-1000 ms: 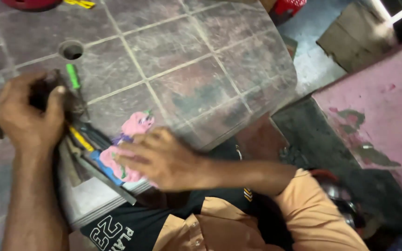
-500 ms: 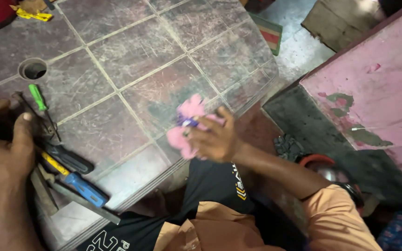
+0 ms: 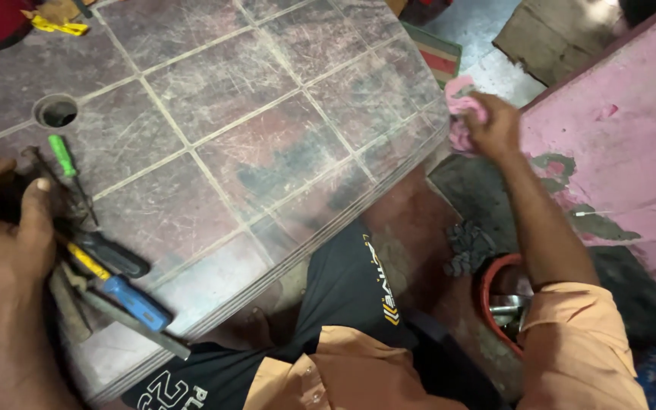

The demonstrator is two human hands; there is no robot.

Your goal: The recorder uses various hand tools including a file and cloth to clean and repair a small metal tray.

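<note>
A pink rag (image 3: 461, 114) is being clutched in the right hand (image 3: 495, 125), fingers closed around the bunched cloth, out at 2 o'clock just past the edge of the tiled tabletop (image 3: 267, 144), near a pink wall (image 3: 616, 144). The left hand (image 3: 5, 228) is being held at 9 o'clock on the tabletop, curled over something dark; whether it is being gripped cannot be told, as the fingers are hiding it. A cluster of tools is lying just beside that hand: a green screwdriver (image 3: 64, 159) at its 1 o'clock, a black-handled tool (image 3: 111, 254) and a blue-and-yellow-handled tool (image 3: 123, 292) at its 4 o'clock, touching one another. A round hole (image 3: 56, 111) is showing in the tabletop at 11 o'clock. A red-rimmed bowl (image 3: 491, 296) is sitting on the floor at 5 o'clock.
</note>
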